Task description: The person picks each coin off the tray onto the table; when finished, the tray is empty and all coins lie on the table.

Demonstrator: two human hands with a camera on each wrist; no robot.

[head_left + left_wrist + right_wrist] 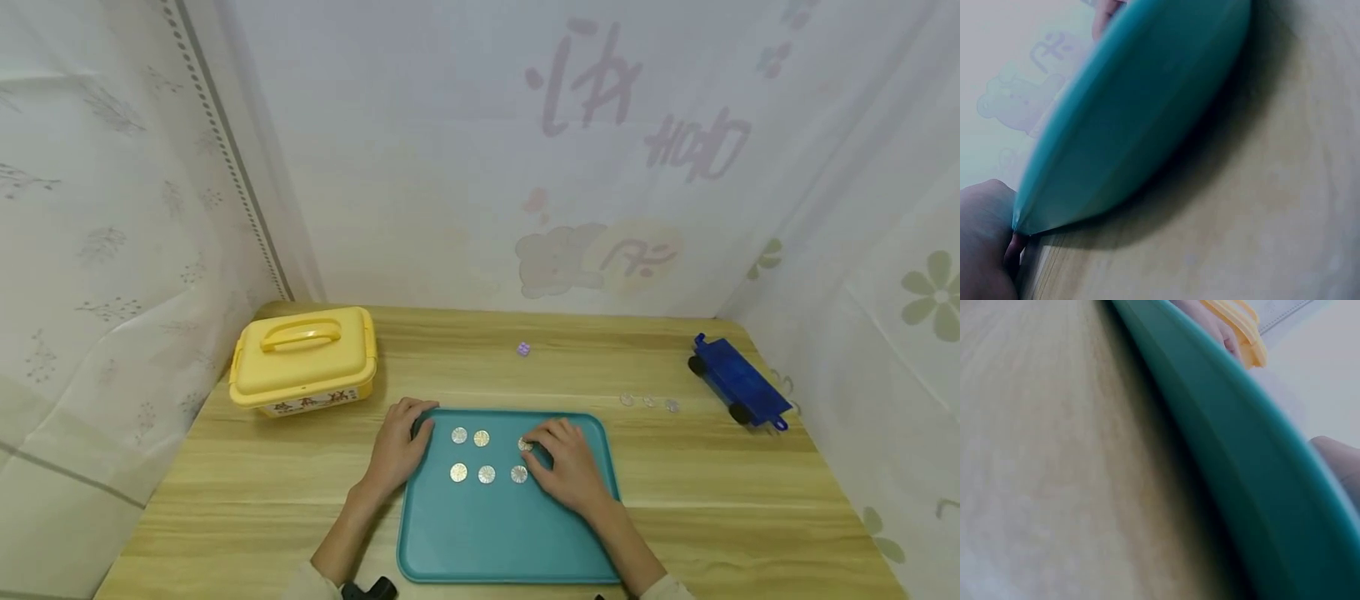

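My left hand (pixel 399 443) grips the far left corner of a teal tray (pixel 510 542), thumb over the rim; the left wrist view shows a finger below that rim. My right hand (pixel 567 463) pinches a coin (pixel 524 444) between thumb and fingers, low over the tray's far right part. Left of it in the same row lie a silvery coin (pixel 459 435) and a golden coin (pixel 482 438). A nearer row holds a golden coin (pixel 458 472) and two silvery coins, one (pixel 519 474) just below my right thumb. Both wrist views mostly show the tray's outer side.
A yellow lidded box (pixel 303 362) with a handle stands at the back left. Behind the tray sits a small purple cube (pixel 523 349). Three pale coins (pixel 648 402) lie in a row on the table at right, near a blue toy cart (pixel 738 383) with black wheels.
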